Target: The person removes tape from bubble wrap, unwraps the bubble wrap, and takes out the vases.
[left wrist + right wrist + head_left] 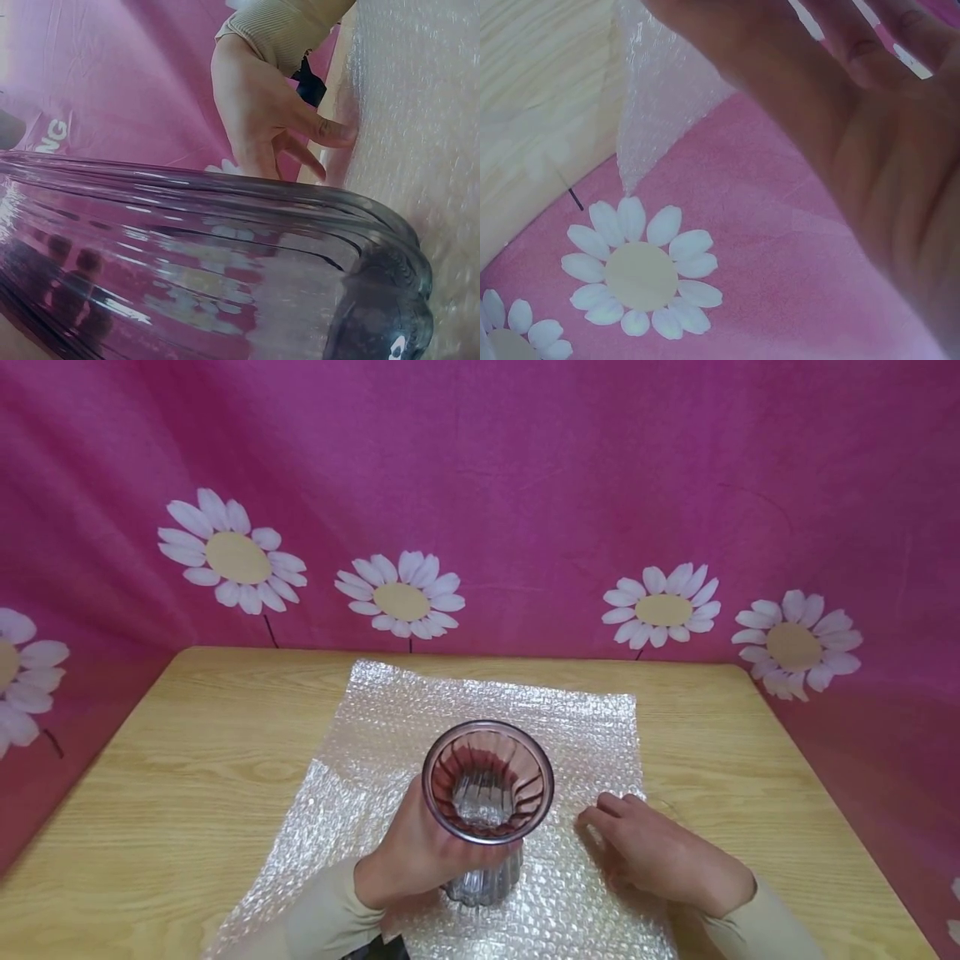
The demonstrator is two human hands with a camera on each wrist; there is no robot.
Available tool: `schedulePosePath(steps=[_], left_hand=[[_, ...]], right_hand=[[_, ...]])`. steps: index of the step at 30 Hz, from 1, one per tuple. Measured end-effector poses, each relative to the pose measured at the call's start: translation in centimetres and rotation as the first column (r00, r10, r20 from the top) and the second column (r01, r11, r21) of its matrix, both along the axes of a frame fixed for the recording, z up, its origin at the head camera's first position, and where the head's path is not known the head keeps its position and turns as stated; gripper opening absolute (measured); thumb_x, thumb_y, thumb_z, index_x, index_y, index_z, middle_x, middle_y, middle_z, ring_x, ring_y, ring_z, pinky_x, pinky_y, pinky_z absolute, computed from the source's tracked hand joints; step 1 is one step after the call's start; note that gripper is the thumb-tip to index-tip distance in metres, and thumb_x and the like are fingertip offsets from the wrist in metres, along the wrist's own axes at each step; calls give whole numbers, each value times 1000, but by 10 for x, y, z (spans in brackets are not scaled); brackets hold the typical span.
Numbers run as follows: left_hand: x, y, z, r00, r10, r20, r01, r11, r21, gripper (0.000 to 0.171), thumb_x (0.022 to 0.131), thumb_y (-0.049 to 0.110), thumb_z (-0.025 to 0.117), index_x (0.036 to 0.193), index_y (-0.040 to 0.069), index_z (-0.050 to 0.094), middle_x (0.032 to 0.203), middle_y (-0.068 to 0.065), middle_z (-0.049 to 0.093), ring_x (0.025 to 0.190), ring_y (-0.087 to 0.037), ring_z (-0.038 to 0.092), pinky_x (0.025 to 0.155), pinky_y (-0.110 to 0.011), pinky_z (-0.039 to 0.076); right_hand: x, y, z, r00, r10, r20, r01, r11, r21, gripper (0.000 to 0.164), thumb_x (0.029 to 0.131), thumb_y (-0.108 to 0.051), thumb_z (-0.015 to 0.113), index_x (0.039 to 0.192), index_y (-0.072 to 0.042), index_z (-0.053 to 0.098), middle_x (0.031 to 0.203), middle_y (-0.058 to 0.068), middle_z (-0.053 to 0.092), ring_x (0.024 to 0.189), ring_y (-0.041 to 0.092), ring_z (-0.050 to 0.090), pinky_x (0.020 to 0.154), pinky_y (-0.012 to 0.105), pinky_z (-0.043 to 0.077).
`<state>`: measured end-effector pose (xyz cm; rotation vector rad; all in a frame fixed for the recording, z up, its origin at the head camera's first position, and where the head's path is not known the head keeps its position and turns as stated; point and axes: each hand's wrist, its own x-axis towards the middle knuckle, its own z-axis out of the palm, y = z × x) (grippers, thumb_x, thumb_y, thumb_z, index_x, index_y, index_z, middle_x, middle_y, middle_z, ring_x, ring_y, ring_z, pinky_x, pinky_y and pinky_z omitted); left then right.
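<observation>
A ribbed, clear purple-tinted glass vase (pixel 486 789) stands upright over a sheet of bubble wrap (pixel 581 735), its wide mouth facing up. My left hand (pixel 427 852) grips the vase from the left, fingers curled round it below the rim. In the left wrist view, the fluted base of the vase (pixel 382 300) is right at the bubble wrap. To the right of the vase, my right hand (pixel 663 852) is lowered to the wrap's right side with loosely bent fingers and nothing held. The left wrist view shows its thumb touching the wrap.
The bubble wrap lies across a light wooden table (pixel 225 735). A pink cloth (pixel 525 485) printed with white daisies hangs behind the table and along its sides. A small black object (pixel 378 947) shows by the left sleeve at the front edge.
</observation>
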<state>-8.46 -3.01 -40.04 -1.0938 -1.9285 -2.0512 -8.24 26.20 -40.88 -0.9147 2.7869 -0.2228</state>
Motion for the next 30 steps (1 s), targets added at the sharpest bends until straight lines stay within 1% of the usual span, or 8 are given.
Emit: schedulePosePath(steps=[2,5,8,11,15,21,26,30], left_hand=[[0,0,1,1000,0,4,0,1000,4,70,66,-7,88,127,-2,55,115,-26,68,112,-12,68,102,-37,60],[0,0,2,1000,2,12,-2,1000,0,70,66,-7,88,128,-2,55,116,-26,68,112,-12,68,102,-37,60],[1,-1,3,1000,11,20,-11,1000,-14,70,67,-6,89,128,-1,55,116,-25,68,112,-12,68,102,-37,60],[1,-1,3,1000,13,17,-13,1000,-20,69,67,-5,89,128,0,56,116,-24,69,112,-13,68,102,-38,60],[0,-1,4,1000,-1,19,1,1000,-3,69,67,-7,88,128,-1,55,116,-25,68,113,-13,68,102,-39,60],[0,-2,4,1000,-7,23,7,1000,13,71,67,-9,87,129,-2,53,118,-27,65,114,-12,67,102,-37,60],[0,-3,5,1000,14,8,-14,1000,5,70,66,-8,88,127,-3,55,116,-26,67,113,-12,67,103,-36,60],[0,-3,6,1000,20,7,-20,1000,6,68,65,-8,88,125,-4,56,115,-27,67,112,-12,67,103,-35,59]], right_hand=[[0,1,0,1000,-12,27,12,1000,1,51,78,-4,84,124,-17,66,102,-8,57,89,9,49,75,29,55],[0,2,1,997,-33,65,33,999,-3,50,81,-3,81,126,-19,66,102,-8,57,90,9,48,74,27,54],[1,3,2,995,-40,92,41,999,-11,57,75,0,83,126,-19,65,101,-8,54,89,9,46,71,24,50],[1,3,3,992,-58,110,59,998,-4,57,76,-1,84,126,-21,64,101,-9,54,90,8,46,71,24,51],[0,3,3,986,-94,136,93,996,15,55,77,-4,84,125,-23,64,103,-9,54,91,9,47,74,26,54],[-1,5,4,984,-99,149,99,995,5,56,78,0,81,126,-23,64,106,-7,54,91,9,48,73,26,54],[-3,6,5,979,-124,164,120,992,35,53,83,1,77,127,-24,64,112,-5,56,95,12,50,80,34,57],[-3,8,5,979,-128,157,123,992,41,53,83,3,76,127,-23,63,110,-4,55,93,11,50,77,31,56]])
